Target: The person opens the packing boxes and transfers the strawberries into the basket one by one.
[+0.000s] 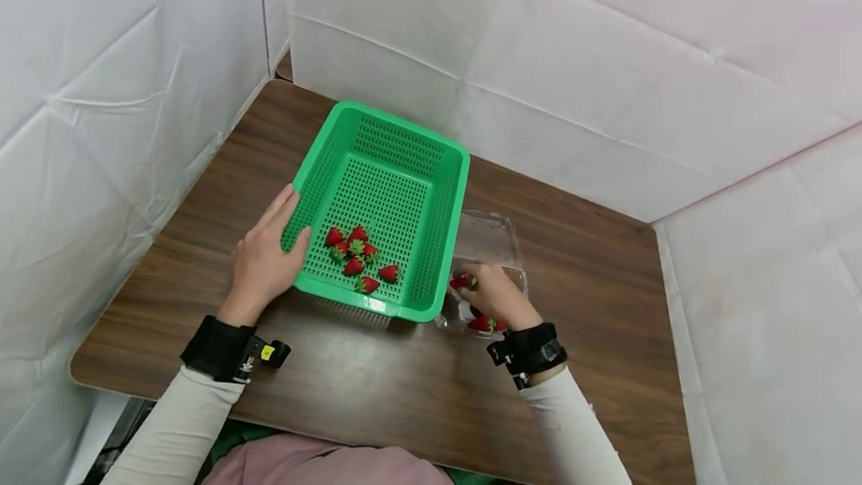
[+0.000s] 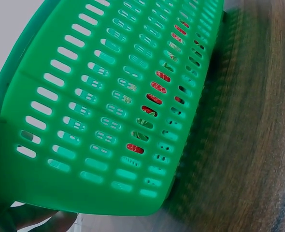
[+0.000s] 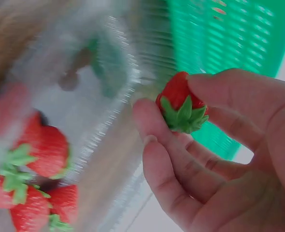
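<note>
Right hand [image 3: 246, 186] pinches strawberry [image 3: 177, 92]; left hand [image 1: 269, 254], thumb splayed, touches basket [image 1: 460, 200].

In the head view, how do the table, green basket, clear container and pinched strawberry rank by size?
1. Table
2. Green basket
3. Clear container, partly hidden
4. Strawberry pinched in the right hand
</note>
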`<action>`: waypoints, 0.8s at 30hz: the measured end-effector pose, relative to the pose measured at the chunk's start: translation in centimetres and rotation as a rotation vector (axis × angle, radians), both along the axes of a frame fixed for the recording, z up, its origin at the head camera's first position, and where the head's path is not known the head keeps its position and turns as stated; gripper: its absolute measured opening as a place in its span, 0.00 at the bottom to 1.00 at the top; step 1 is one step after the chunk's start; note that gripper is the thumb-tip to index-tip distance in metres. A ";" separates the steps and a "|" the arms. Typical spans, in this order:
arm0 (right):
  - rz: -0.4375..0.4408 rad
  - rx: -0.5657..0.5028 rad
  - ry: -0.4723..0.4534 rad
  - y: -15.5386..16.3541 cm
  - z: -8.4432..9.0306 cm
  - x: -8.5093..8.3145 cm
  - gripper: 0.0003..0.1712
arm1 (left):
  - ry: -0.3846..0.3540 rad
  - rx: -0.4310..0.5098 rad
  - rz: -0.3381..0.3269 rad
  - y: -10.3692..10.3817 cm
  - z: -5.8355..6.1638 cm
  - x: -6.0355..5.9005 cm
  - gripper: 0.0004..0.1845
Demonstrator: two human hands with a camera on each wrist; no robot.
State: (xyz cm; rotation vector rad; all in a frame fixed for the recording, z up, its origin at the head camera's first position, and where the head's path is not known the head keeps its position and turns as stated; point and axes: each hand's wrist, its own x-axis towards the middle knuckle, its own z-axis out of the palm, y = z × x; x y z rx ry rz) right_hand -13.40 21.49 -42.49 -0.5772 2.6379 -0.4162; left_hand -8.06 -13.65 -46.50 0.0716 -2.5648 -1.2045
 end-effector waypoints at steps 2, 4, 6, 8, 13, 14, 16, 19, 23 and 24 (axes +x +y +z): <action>-0.004 -0.013 0.017 0.0 0.3 -0.1 0.18 | 0.007 -0.004 -0.001 -0.1 -0.3 -0.1 0.30; -0.004 -0.028 0.034 0.0 0.6 -0.1 0.19 | 0.008 -0.011 0.003 -0.1 -0.6 -0.2 0.30; -0.004 -0.044 0.046 0.0 0.7 -0.1 0.19 | 0.005 -0.021 0.009 -0.1 -1.0 -0.3 0.30; -0.004 -0.054 0.056 0.0 0.7 -0.1 0.20 | 0.002 -0.028 0.014 -0.1 -1.3 -0.3 0.30; -0.018 -0.079 0.091 -0.1 1.5 -0.1 0.19 | 0.007 -0.025 0.022 -0.1 -1.7 -0.3 0.30; -0.031 -0.095 0.094 -0.2 1.9 -0.2 0.18 | 0.009 -0.024 0.021 -0.1 -1.8 -0.3 0.30; -0.049 -0.128 0.109 -0.4 2.7 -0.3 0.16 | 0.014 -0.022 0.017 -0.2 -1.9 -0.3 0.30; -0.064 -0.170 0.129 -1.3 4.3 -0.4 0.13 | 0.016 -0.017 0.009 -0.4 -2.0 -0.3 0.31; -0.026 -0.185 0.172 -3.1 6.3 -0.9 0.12 | 0.009 -0.018 0.011 -0.4 -2.2 -0.3 0.31; -0.012 -0.187 0.178 -3.6 6.7 -1.1 0.13 | 0.005 -0.019 0.012 -0.4 -2.3 -0.2 0.31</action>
